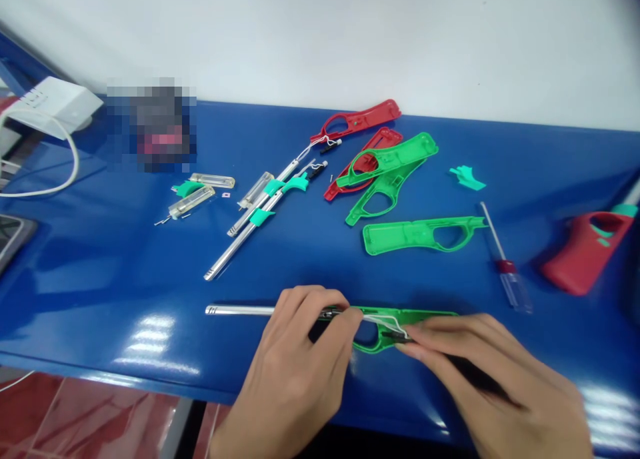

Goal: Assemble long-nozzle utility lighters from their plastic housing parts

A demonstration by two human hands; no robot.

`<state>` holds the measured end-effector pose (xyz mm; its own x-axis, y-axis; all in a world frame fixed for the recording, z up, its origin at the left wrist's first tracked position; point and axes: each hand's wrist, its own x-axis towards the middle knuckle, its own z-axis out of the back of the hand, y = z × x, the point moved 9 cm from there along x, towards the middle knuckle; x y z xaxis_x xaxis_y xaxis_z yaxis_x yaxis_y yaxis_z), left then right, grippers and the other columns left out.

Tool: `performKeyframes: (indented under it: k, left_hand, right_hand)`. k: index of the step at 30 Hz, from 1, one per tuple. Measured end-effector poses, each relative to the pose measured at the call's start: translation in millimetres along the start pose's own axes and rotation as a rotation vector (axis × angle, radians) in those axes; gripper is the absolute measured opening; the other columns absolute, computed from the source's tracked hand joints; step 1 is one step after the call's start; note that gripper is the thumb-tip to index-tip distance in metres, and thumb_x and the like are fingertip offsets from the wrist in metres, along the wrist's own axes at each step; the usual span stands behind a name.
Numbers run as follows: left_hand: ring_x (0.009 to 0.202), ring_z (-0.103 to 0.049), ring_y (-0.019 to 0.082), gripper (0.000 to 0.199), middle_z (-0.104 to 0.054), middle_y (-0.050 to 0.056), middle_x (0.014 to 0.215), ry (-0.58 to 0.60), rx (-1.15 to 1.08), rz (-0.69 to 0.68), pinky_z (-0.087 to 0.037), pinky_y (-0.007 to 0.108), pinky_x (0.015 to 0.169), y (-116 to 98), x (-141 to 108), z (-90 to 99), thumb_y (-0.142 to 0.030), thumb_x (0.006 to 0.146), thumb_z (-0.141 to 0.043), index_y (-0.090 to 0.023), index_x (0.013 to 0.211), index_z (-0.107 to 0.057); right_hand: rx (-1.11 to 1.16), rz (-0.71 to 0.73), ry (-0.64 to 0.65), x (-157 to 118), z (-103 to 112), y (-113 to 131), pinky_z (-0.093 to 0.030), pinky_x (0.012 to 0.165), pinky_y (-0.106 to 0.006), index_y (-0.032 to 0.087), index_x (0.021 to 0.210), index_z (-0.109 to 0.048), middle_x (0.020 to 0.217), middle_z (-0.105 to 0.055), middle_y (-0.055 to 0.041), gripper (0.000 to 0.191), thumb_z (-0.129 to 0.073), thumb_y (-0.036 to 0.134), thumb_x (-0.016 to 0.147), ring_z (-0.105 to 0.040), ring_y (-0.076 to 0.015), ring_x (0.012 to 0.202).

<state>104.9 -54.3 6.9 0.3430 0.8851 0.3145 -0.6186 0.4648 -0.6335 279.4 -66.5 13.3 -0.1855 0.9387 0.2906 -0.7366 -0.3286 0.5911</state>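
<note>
A green lighter shell half (370, 344) lies open on the blue table near its front edge. Its metal tube (240, 310) points left. My left hand (305, 359) is closed around the tube's inner end and the left end of the shell. With its fingertips together, my right hand (480, 359) pinches a small black part (397, 338) over the shell. White wires (393, 322) run between the two hands. My fingers hide part of the shell and the tube's joint.
Behind my hands are metal tubes (233, 251), red shell halves (373, 118), another green half (420, 236) and clear fuel tanks (193, 201). A screwdriver (515, 286) and a red lighter (580, 252) lie at right, a white box (60, 106) at left.
</note>
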Motion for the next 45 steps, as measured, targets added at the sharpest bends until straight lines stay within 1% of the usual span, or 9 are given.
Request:
performKeyframes:
  k: [3,6,11,17,26,31,35,40,45]
  left_hand:
    - [0.102,-0.059,0.020,0.026,-0.065,0.008,0.111,-0.001,-0.002,-0.001,-0.051,0.038,0.092,0.2,-2.7,-0.1,0.004,0.098,-0.058,-0.014,0.114,-0.068]
    - [0.104,-0.059,0.020,0.025,-0.065,0.008,0.112,-0.008,0.010,-0.014,-0.051,0.038,0.093,-0.3,-5.1,0.1,0.002,0.099,-0.059,-0.014,0.116,-0.068]
    - [0.104,-0.059,0.020,0.023,-0.064,0.008,0.113,-0.016,0.024,-0.017,-0.050,0.038,0.094,0.8,-4.1,0.4,0.000,0.100,-0.059,-0.014,0.115,-0.068]
    - [0.104,-0.058,0.020,0.023,-0.064,0.009,0.112,-0.014,-0.005,-0.021,-0.050,0.039,0.095,-0.1,-0.3,0.4,0.002,0.099,-0.060,-0.012,0.115,-0.069]
    - [0.106,-0.058,0.020,0.022,-0.064,0.009,0.113,-0.009,0.000,-0.018,-0.050,0.039,0.097,-0.6,-0.9,-1.3,0.001,0.101,-0.058,-0.011,0.116,-0.068]
    - [0.107,-0.058,0.020,0.024,-0.064,0.009,0.115,0.001,0.004,-0.012,-0.049,0.038,0.098,0.9,-2.2,-0.2,0.001,0.100,-0.057,-0.012,0.117,-0.068]
    - [0.108,-0.059,0.020,0.029,-0.064,0.009,0.116,0.006,0.004,-0.001,-0.050,0.037,0.099,1.6,-3.2,-0.5,0.003,0.099,-0.058,-0.013,0.120,-0.069]
    - [0.107,-0.059,0.020,0.031,-0.065,0.008,0.115,0.009,0.000,-0.001,-0.050,0.038,0.099,2.5,-1.6,-1.6,0.004,0.098,-0.059,-0.013,0.121,-0.069]
    - [0.107,-0.059,0.020,0.025,-0.065,0.008,0.114,-0.007,0.001,-0.017,-0.050,0.038,0.097,1.1,-1.3,0.1,-0.001,0.100,-0.061,-0.013,0.121,-0.069]
  right_hand:
    - [-0.012,0.049,-0.005,-1.3,-0.6,3.3,-0.056,0.077,-0.023,0.027,0.100,-0.074,0.096,-0.072,0.0042,0.009,-0.068,0.020,0.100,-0.069,-0.0107,0.087]
    - [-0.007,0.068,-0.009,-5.9,0.0,3.0,-0.055,0.082,-0.024,0.027,0.107,-0.075,0.101,-0.072,0.0033,0.013,-0.068,0.018,0.101,-0.067,-0.0111,0.092]
    - [-0.005,-0.004,0.026,-10.3,-2.4,-5.5,-0.053,0.093,-0.023,0.029,0.112,-0.073,0.108,-0.072,0.0040,0.015,-0.067,0.019,0.102,-0.066,-0.0107,0.101]
    - [-0.044,-0.079,-0.040,-10.3,-0.2,-8.5,-0.048,0.098,-0.018,0.029,0.116,-0.072,0.111,-0.070,0.0035,0.014,-0.068,0.026,0.103,-0.067,-0.0093,0.101]
    - [-0.060,-0.110,-0.086,-10.4,4.8,-11.9,-0.047,0.097,-0.016,0.030,0.108,-0.074,0.107,-0.070,0.0046,0.010,-0.066,0.026,0.103,-0.068,-0.0079,0.097]
    - [-0.054,-0.110,-0.098,-9.3,6.0,-11.3,-0.048,0.091,-0.018,0.030,0.101,-0.074,0.102,-0.072,0.0060,0.008,-0.066,0.027,0.103,-0.068,-0.0082,0.089]
    - [0.008,-0.113,-0.104,-11.4,5.5,-6.6,-0.049,0.090,-0.021,0.029,0.103,-0.073,0.099,-0.075,0.0087,0.012,-0.069,0.019,0.101,-0.068,-0.0087,0.087]
    - [0.031,-0.083,-0.179,-14.4,10.9,-0.1,-0.055,0.089,-0.034,0.025,0.100,-0.075,0.099,-0.075,0.0038,0.021,-0.071,0.006,0.095,-0.070,-0.0152,0.095]
    - [0.078,-0.072,-0.154,-15.2,9.4,-0.8,-0.057,0.084,-0.034,0.025,0.100,-0.076,0.101,-0.075,0.0022,0.020,-0.073,0.007,0.093,-0.070,-0.0163,0.096]
